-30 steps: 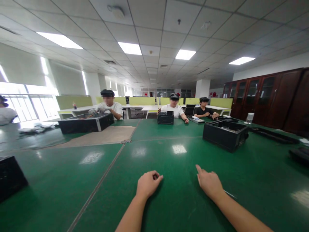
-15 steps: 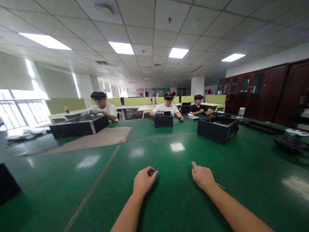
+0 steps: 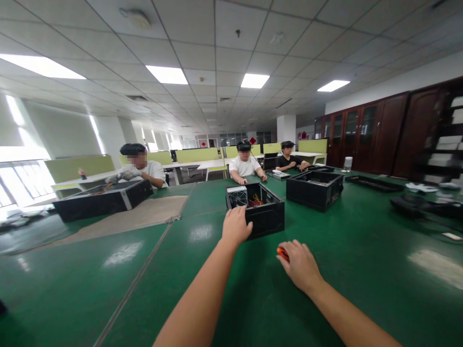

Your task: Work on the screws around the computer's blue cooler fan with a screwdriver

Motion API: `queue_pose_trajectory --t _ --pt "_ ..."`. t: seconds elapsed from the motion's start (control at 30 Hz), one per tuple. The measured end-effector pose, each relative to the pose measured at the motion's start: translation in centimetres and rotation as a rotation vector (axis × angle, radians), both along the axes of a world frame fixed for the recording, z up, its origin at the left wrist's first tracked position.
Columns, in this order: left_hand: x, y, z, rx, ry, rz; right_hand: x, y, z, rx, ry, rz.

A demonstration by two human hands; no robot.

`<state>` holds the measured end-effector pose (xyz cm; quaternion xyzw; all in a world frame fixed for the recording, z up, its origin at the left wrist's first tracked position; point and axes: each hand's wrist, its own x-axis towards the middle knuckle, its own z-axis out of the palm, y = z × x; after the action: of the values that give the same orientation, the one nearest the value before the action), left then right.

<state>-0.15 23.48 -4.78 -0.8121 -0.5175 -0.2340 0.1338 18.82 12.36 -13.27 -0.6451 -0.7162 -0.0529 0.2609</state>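
A black open-topped computer case [image 3: 265,219] lies on the green table in front of me. A fan grille [image 3: 238,197] and coloured wires [image 3: 256,200] show inside it. At its near left corner, my left hand [image 3: 235,226] grips the case, fingers over the edge and thumb against the near side. Closer to me and right of it, my right hand [image 3: 302,265] is closed round a screwdriver [image 3: 283,253] with an orange and black handle. The hand hides the rest of that tool.
Across the table [image 3: 202,279] sits a person in white [image 3: 244,166], hands behind the case. Another black case [image 3: 314,190] stands to the right, with a person in black [image 3: 289,161] beyond. On the left, another person [image 3: 155,173] works at a large case [image 3: 104,200].
The computer case has slid from the far person toward me. My left hand has moved forward and right onto it. My right hand still holds the screwdriver. The view has turned slightly right.
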Motion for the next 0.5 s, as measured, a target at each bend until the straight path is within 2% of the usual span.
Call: queue_pose_trajectory --t 0.07,0.13,0.23,0.37,0.5 --pt "1.0 2.1 0.4 -0.039 0.043 0.004 -0.7 -1.1 0.7 0.066 0.068 0.045" --pt "1.6 3.3 0.4 -0.058 0.071 0.031 -1.1 -2.1 1.5 0.144 0.221 0.14" --pt "1.6 3.0 0.4 -0.057 0.086 0.069 -0.3 -3.7 3.3 0.206 0.511 0.262" --pt "0.5 -0.4 1.2 -0.068 0.108 0.084 3.2 -5.6 7.5 0.243 0.854 0.311" --pt "-0.8 -6.8 3.0 -0.106 0.151 0.081 5.7 -6.7 12.0 0.336 1.101 0.365"
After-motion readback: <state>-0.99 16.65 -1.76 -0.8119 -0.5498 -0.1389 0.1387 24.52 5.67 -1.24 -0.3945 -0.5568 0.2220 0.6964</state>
